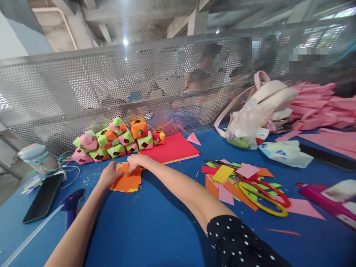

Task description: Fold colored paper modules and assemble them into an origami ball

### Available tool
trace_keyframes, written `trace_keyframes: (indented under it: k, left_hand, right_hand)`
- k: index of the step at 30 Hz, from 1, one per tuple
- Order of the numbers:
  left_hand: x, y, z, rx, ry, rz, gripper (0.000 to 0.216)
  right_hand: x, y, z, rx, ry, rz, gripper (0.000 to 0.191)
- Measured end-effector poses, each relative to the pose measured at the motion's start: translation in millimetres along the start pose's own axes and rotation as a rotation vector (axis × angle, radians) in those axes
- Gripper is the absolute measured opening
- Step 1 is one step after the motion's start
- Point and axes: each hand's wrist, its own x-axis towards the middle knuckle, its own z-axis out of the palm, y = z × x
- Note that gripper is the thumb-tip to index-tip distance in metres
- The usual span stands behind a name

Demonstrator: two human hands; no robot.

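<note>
A small stack of orange paper squares [126,183] lies on the blue table before me. My left hand [109,174] is at its left edge, thumb and fingers apart. Reaching across, my right hand [136,163] bends its fingers down and pinches at the top of the orange paper; the fingertips are partly hidden. Behind the hands stand several folded paper cubes [104,139] in green, pink and orange, piled in rows. Beside them lies a stack of large red sheets [174,148], with other colours showing at its edge.
On the left are a cup [35,158], a black phone [43,196] and a blue glue gun [72,207]. To the right are scissors [264,196] on paper scraps, a pale bag [267,96], pink paper strips [322,105] and a tissue pack [286,152]. A perforated metal screen [83,92] borders the table's back.
</note>
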Motion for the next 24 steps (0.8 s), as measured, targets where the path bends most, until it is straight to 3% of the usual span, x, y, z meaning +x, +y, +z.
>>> trace_keyframes:
  k: [5,12,16,20,24]
  left_hand:
    - [0,-5,-2,-0.128,0.011,0.027,0.059]
    - [-4,-6,-17,-0.419,0.040,0.026,0.047]
    - [-5,-8,-25,-0.554,0.118,0.032,0.055]
    - [-3,-12,-23,-0.508,0.183,0.013,0.054]
    - [1,-14,-11,-0.315,0.163,-0.004,0.044]
  right_hand:
    - [-1,5,2,0.051,-0.055,-0.039,0.031]
    - [-17,-3,14,0.173,0.146,-0.092,0.031]
    - [-39,-1,15,0.350,0.257,-0.157,0.031]
    - [-82,21,6,0.648,0.342,-0.247,0.025]
    - [-125,67,-6,1.015,0.441,-0.275,0.028]
